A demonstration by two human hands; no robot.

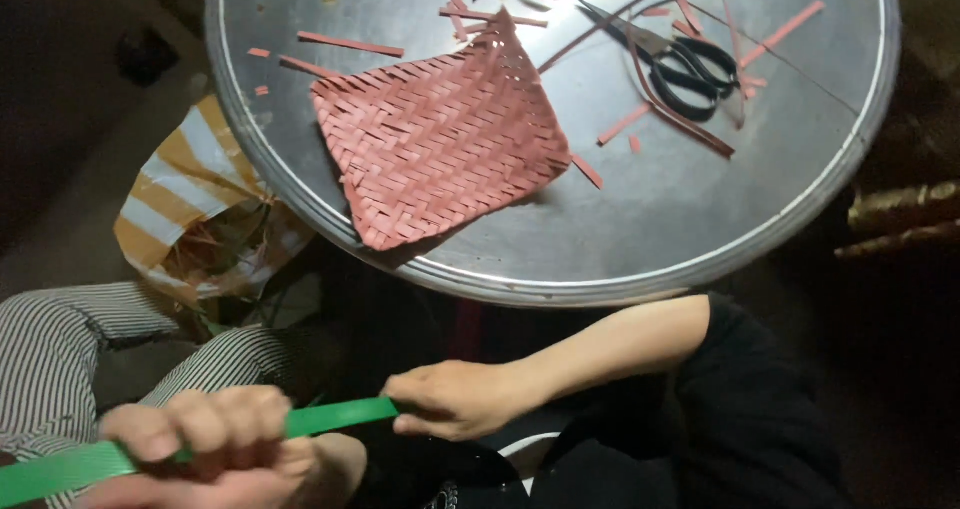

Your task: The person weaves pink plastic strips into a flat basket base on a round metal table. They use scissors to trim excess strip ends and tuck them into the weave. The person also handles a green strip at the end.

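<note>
Green strip (200,439): a flat band running from the near left edge to the middle, below the table.
Left hand (215,444): closed around the strip, near left.
Right hand (450,399): pinching the strip's right end.
Table (700,229): round metal, far; holds a red woven mat (440,134), scissors (685,64) and red offcuts (350,44).

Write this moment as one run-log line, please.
left hand: grips green strip | right hand: pinches strip end | woven red mat, scissors: on tray

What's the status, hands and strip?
Left hand and right hand both grip the green strip. Woven red mat and scissors lie apart on the tray.
</note>
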